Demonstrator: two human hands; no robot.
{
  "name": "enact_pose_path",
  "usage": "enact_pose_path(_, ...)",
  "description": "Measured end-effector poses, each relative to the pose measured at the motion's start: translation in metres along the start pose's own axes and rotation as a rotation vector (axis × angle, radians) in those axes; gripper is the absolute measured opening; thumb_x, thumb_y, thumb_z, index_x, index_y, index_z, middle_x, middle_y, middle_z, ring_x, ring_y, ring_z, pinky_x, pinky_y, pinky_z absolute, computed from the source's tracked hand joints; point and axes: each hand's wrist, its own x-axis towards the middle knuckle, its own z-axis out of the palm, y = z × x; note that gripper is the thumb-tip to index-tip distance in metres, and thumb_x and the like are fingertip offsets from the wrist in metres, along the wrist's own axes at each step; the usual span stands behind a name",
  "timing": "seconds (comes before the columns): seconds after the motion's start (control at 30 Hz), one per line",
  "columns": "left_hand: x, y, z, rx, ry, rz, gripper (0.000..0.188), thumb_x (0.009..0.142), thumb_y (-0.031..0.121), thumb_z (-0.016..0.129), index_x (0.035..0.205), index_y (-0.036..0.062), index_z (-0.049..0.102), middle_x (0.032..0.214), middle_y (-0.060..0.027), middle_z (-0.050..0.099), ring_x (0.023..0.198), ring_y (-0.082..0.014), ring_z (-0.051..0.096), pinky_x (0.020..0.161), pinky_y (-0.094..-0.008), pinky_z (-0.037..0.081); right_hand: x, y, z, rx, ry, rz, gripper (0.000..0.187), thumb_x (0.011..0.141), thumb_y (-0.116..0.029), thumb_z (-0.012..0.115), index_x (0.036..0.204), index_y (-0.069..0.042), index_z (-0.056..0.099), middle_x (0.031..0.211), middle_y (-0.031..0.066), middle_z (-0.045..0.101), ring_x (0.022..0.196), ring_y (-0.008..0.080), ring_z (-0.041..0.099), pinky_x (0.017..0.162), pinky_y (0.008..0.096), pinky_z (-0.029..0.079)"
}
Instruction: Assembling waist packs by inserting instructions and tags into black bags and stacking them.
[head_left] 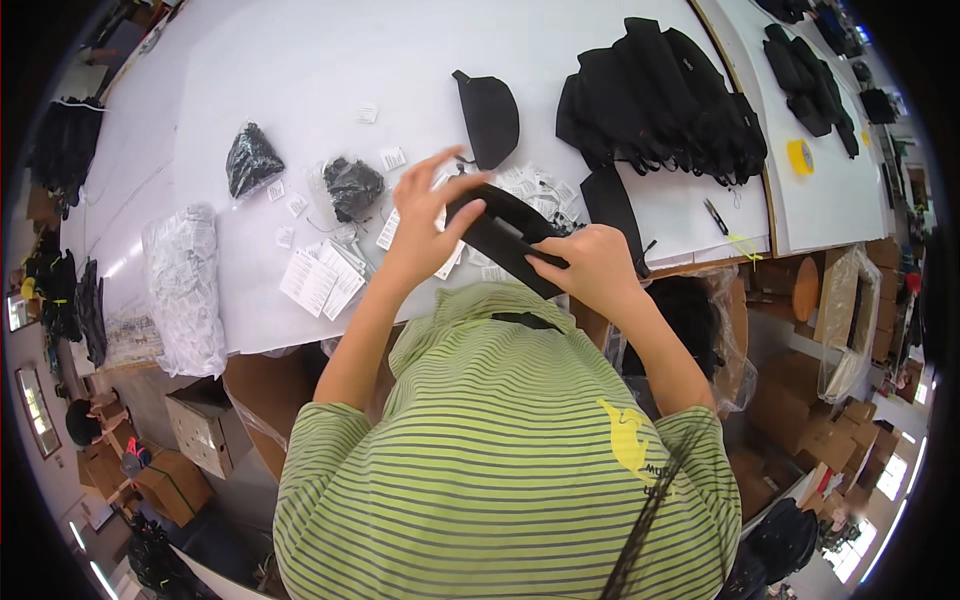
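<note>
My right hand (597, 268) is closed on the near right side of a black fabric pouch (492, 240), thumb along its edge. The pouch is tilted, and a gap shows between its two layers. My left hand (425, 212) has the pouch's far left end between thumb and forefinger, while its other fingers stretch out. Just beyond lies another flat black pouch (490, 118) with a curved side. White printed tags (312, 280) are scattered around and under my hands, several with black cords.
A large heap of black pouches (655, 100) lies at the right. Two clear bags of black pieces, one a dark bag (254, 162), sit left of my hands, beside a white plastic-wrapped bundle (185, 290). Snips (716, 216) and yellow tape (800, 157) lie far right. Open cartons stand below the table edge.
</note>
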Motion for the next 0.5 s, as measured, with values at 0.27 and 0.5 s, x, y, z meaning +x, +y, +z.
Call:
enact_pose_path(0.27, -0.035, 0.038, 0.030, -1.692, 0.297, -1.012, 0.051, 0.081, 0.011, 0.069, 0.126, 0.0051, 0.045, 0.117, -0.0063, 0.055, 0.108, -0.0186, 0.054, 0.093, -0.0339, 0.045, 0.012, -0.038, 0.006, 0.371, 0.272, 0.153, 0.017, 0.078, -0.022, 0.071, 0.079, -0.005, 0.071, 0.052, 0.0054, 0.055, 0.043, 0.0145, 0.049, 0.045, 0.0260, 0.036)
enact_pose_path(0.5, -0.026, 0.042, 0.015, -1.577, 0.359, -0.934, 0.043, 0.078, 0.009, 0.071, 0.116, 0.0022, 0.053, 0.106, -0.0064, 0.061, 0.097, -0.0178, 0.059, 0.084, -0.0315, 0.049, -0.008, -0.033, 0.048, 1.249, 0.469, 0.724, 0.032, 0.098, -0.020, 0.045, 0.082, 0.003, 0.062, 0.053, -0.0036, 0.038, 0.048, 0.0095, 0.039, 0.048, 0.0242, 0.034)
